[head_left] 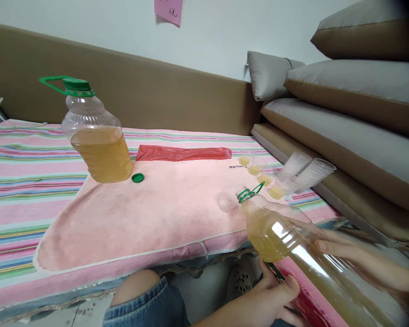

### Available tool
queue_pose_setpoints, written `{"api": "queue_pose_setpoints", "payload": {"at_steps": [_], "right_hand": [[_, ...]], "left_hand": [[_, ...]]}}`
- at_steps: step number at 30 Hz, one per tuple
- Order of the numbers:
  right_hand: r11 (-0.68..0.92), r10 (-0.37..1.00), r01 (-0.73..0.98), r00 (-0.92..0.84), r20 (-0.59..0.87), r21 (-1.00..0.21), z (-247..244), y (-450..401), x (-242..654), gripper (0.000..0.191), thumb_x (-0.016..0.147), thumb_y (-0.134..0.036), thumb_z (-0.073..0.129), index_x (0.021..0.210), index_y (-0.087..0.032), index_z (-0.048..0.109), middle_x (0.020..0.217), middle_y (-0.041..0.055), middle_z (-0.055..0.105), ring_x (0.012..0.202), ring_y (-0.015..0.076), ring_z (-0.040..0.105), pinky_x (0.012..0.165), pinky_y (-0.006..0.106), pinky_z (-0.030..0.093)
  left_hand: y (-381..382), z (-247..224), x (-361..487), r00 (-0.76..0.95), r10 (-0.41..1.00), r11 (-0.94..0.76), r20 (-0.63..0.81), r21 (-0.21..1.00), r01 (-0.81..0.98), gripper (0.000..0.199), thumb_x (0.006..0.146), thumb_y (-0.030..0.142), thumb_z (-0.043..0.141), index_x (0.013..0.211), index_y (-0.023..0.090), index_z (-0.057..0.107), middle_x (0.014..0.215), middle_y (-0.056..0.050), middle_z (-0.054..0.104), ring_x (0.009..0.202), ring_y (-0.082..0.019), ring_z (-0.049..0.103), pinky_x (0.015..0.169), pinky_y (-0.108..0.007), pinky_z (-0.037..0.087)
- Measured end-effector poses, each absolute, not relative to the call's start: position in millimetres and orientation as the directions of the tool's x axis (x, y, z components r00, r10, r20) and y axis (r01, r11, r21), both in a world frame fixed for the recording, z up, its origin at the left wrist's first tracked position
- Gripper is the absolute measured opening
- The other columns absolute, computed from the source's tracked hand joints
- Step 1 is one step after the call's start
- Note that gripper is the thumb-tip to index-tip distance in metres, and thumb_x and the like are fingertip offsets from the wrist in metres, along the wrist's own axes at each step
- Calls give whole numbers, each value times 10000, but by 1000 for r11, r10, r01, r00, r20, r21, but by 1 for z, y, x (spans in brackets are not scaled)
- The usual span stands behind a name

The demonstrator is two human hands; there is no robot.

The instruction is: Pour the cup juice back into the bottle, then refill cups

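A large clear plastic bottle [272,236] of yellowish liquid lies tilted at the lower right, its uncapped mouth pointing left. My left hand [276,295] is closed around its underside, beside the pink label [313,290]. On the bottle's far side, my right hand [341,250] presses against it, partly seen through the plastic. Just beyond the bottle's mouth is a clear plastic cup [226,200]; any liquid in it is hard to make out. Several small cups [254,169] holding some yellow liquid stand in a row behind it.
A second bottle [105,154] with a green cap stands at left beside a loose green cap [137,178]. A folded red plastic bag [184,153] lies at the back. Stacks of clear cups [306,172] lean near piled cushions [354,122]. A pink cloth [122,227] covers the bed's edge.
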State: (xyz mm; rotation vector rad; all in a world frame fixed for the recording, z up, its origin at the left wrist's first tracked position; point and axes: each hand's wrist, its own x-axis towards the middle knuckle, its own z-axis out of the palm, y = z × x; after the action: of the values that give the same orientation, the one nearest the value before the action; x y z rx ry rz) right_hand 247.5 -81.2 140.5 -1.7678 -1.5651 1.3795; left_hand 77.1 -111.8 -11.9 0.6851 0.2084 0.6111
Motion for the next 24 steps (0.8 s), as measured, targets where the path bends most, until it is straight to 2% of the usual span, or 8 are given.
{"api": "queue_pose_setpoints", "payload": {"at_steps": [6,11,16,20,24], "right_hand": [[-324,895,463,-132,-426,-825,142,-81,242,574,725,-593,673,1241,-342,688,1441,14,568,1348,374,485,1121,489,407],[-289,904,461,-156,-397,-839,147,-80,234,520,714,-584,687,1165,-330,735,1464,-2,543,1358,363,476,1157,453,361],[-327,888,465,-147,-436,-823,145,-79,236,575,728,-591,672,1235,-321,696,1452,27,557,1331,374,506,1104,469,433],[-298,906,489,-127,-404,-820,143,-78,238,592,697,-610,680,1210,-316,714,1430,35,578,1313,386,521,1093,469,441],[-330,895,511,-98,-435,-794,142,-78,241,626,702,-627,663,1237,-305,697,1435,47,571,1304,391,530,1071,486,456]], "left_hand": [[-112,-13,78,807,590,602,34,647,-468,925,664,771,662,1365,265,333,1256,-186,607,1073,-346,667,985,-767,329],[-112,-14,79,798,603,615,18,627,-478,909,643,760,692,1327,268,351,1222,-166,625,997,-309,688,977,-760,339],[-112,-14,79,797,603,624,7,619,-477,889,628,766,698,1279,273,348,1201,-150,635,956,-289,694,978,-759,329],[-113,-17,81,791,612,619,2,622,-480,817,645,758,692,1223,266,390,1139,-136,654,931,-288,695,962,-758,338],[-112,-16,82,794,606,630,-32,629,-455,860,609,781,697,1216,261,378,1109,-135,665,874,-263,695,957,-755,340]]}}
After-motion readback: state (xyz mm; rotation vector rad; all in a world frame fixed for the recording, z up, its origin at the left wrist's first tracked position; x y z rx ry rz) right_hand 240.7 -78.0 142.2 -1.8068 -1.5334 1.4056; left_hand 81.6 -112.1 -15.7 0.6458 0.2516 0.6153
